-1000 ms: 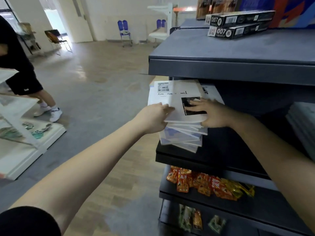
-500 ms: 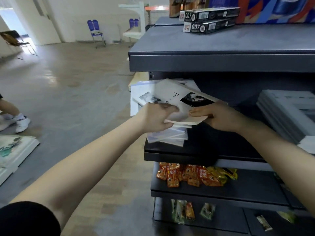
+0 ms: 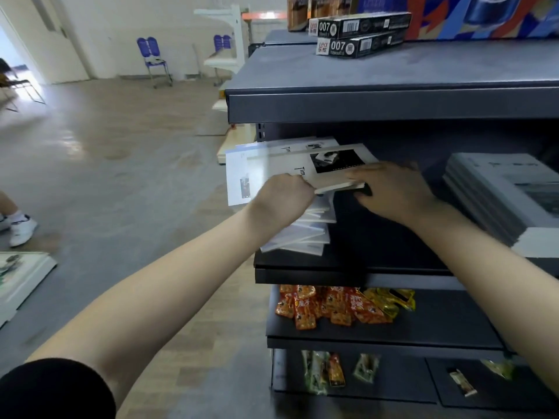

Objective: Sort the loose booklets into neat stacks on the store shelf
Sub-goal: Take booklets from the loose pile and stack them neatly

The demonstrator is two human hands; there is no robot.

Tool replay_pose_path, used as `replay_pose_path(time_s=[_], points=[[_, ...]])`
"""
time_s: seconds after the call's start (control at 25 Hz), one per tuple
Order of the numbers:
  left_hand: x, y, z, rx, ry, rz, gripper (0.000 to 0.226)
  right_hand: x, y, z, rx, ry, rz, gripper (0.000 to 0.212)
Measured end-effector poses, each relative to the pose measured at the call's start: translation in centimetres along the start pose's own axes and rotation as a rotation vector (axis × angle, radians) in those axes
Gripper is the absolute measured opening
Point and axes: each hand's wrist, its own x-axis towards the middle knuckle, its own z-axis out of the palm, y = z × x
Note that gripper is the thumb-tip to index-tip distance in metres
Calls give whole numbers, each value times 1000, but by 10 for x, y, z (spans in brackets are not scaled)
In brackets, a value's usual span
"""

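A messy pile of white booklets (image 3: 302,237) lies at the left end of the dark middle shelf (image 3: 378,261). Both hands hold a thin batch of white booklets (image 3: 302,164) lifted off that pile, its top cover showing a black photo. My left hand (image 3: 282,198) grips the batch's near left edge. My right hand (image 3: 390,192) clamps its near right corner, fingers on top. One loose sheet-like booklet (image 3: 239,176) sticks out to the left, past the shelf end. A neat stack of grey-white booklets (image 3: 508,192) rests at the right of the same shelf.
The top shelf (image 3: 393,74) overhangs the booklets and carries two black "007" boxes (image 3: 360,34). Orange and yellow snack packets (image 3: 335,303) lie on the shelf below, more packets lower down. Another person's shoe (image 3: 22,229) shows on the floor at left, near a white display rack (image 3: 21,276).
Both hands lifted the top booklets off the messy pile and swung them toward the right. The view turned right, revealing the neat stack.
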Motion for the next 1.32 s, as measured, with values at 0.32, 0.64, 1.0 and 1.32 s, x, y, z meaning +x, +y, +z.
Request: replay_pose_path(time_s=[0.32,0.64,1.0,1.32], points=[[-32,7,-4,-293,-77,6,42,11,-29,36,260,7,-182,61],[-57,-30,49,-350,-111,132,88,40,-10,45,495,39,-301,40],[-49,-17,36,-143,5,-54,61,-2,-53,24,314,-38,-499,47],[-26,34,-3,-148,-44,-100,39,-24,-30,-12,206,-354,-283,58]])
